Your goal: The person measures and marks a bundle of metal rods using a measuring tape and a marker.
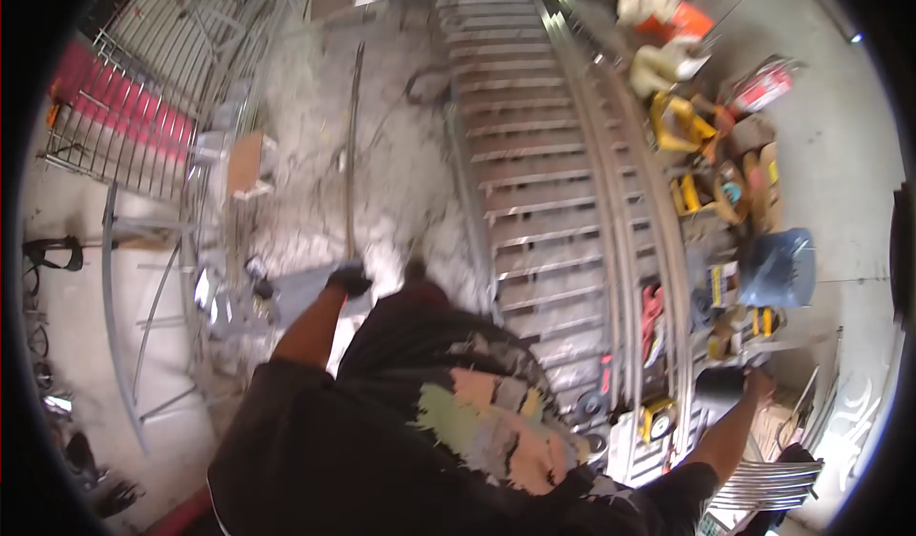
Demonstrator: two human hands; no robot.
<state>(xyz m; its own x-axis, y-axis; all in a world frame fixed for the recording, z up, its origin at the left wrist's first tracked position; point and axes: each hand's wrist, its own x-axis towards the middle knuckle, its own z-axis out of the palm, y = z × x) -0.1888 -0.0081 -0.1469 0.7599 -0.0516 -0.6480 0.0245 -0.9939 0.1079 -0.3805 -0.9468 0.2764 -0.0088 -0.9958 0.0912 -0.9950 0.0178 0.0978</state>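
My left hand (353, 279), in a dark glove, is out in front of my body with its fingers closed. From it a long thin metal bar (352, 154) runs away over the dusty floor; the hand seems wrapped round its near end. Below that hand lies a grey flat panel (303, 293). Far out to the right, my right hand (759, 385) is bare and slightly blurred. It is against the side of a black cylindrical object (720, 385), with fingers that look closed on it. The exact kind of this object is not clear.
A large slatted metal frame (534, 154) with long rails (611, 202) stretches along my right. Beyond it are yellow tools (679, 121), a blue bin (780, 267) and boxes. Barred metal panels (134, 107) and a cardboard box (250, 164) are at the left.
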